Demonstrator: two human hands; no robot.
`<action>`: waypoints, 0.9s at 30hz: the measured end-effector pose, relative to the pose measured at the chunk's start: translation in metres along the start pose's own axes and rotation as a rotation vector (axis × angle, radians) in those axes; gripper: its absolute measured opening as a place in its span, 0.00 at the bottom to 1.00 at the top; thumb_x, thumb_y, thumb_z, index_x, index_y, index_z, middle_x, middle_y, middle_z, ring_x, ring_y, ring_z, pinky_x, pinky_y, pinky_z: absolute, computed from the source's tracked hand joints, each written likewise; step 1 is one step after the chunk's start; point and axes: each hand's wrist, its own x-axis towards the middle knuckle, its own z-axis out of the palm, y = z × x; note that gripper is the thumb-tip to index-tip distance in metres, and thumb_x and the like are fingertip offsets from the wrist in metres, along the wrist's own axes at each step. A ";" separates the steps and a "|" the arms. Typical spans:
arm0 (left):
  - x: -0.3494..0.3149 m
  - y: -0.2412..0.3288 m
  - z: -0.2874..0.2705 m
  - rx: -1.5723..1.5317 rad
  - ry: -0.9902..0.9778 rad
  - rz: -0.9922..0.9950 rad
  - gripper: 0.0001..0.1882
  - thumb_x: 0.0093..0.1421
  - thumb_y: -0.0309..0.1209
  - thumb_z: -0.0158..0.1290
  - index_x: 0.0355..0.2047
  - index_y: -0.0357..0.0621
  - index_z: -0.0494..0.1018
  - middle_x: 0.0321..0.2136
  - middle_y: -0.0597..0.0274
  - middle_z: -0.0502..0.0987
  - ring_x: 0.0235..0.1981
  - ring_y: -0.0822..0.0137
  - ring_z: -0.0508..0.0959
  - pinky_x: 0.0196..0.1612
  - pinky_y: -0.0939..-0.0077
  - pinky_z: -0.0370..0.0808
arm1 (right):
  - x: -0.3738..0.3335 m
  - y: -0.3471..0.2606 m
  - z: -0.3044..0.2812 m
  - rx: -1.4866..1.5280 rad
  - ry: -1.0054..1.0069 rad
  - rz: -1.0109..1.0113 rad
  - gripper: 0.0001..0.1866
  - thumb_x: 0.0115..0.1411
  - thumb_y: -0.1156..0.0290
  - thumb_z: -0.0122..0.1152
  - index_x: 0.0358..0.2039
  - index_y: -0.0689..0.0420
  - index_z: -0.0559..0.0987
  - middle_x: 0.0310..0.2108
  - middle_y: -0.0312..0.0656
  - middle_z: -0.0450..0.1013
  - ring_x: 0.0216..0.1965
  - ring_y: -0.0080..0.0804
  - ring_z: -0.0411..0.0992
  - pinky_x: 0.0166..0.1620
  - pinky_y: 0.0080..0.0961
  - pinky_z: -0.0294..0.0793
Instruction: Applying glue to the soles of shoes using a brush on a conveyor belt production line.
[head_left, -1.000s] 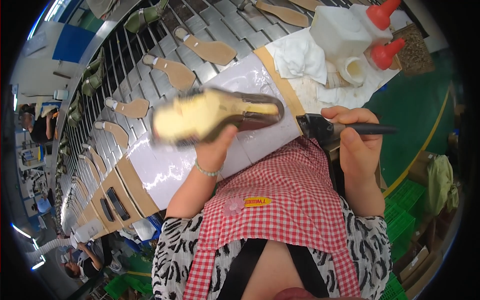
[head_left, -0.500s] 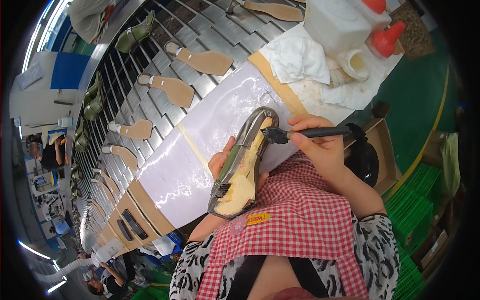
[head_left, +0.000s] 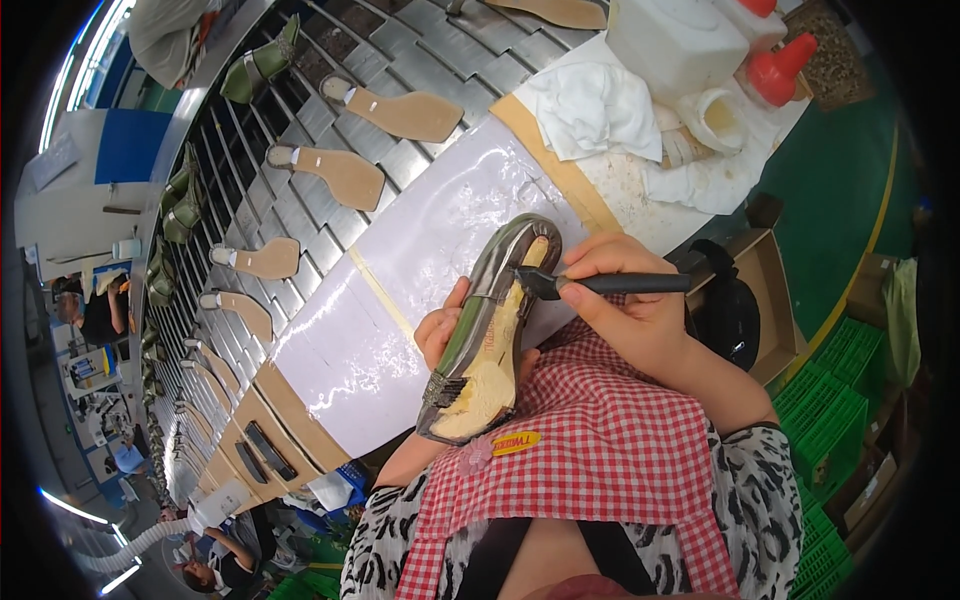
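My left hand is wrapped round a shoe in the making, its fingers along the far left side. The shoe lies bottom up, toe pointing away from me. Its upper is shiny green and grey, with a rough trim near the heel end, and its underside shows a pale yellowish middle. In my right hand is a black-handled brush, pinched between thumb and fingers. The brush's dark head rests against the shoe's underside near the toe, at the inner edge of the folded upper. What its bristles touch exactly is too small to tell.
A plastic-covered white board lies beneath. Beyond it, tan soles and green shoes line a metal slatted conveyor. At the upper right are a white cloth, an open white pot and a jug. Green crates stand right.
The brush has moved slightly left and nearer to me along the shoe's underside, and its handle has tilted. My left hand keeps its hold on the shoe.
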 end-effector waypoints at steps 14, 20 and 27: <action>-0.004 0.001 0.001 -0.025 0.042 -0.024 0.43 0.45 0.40 0.66 0.56 0.49 0.53 0.51 0.63 0.65 0.59 0.61 0.59 0.64 0.64 0.51 | -0.002 -0.004 0.002 0.083 -0.011 0.069 0.08 0.51 0.83 0.62 0.33 0.63 0.76 0.37 0.46 0.72 0.39 0.28 0.71 0.42 0.21 0.70; -0.001 0.004 -0.003 0.066 0.065 0.115 0.50 0.44 0.34 0.69 0.59 0.45 0.46 0.50 0.53 0.54 0.60 0.50 0.60 0.59 0.66 0.67 | -0.006 -0.016 0.006 -0.012 -0.128 -0.034 0.08 0.50 0.83 0.63 0.32 0.63 0.76 0.36 0.46 0.72 0.37 0.30 0.71 0.40 0.22 0.70; 0.030 0.001 -0.029 -0.043 0.116 0.071 0.32 0.56 0.47 0.55 0.55 0.41 0.61 0.49 0.57 0.70 0.54 0.58 0.67 0.55 0.64 0.66 | 0.003 -0.024 -0.011 0.486 -0.013 0.181 0.09 0.53 0.81 0.60 0.36 0.62 0.74 0.40 0.47 0.72 0.42 0.30 0.70 0.48 0.24 0.67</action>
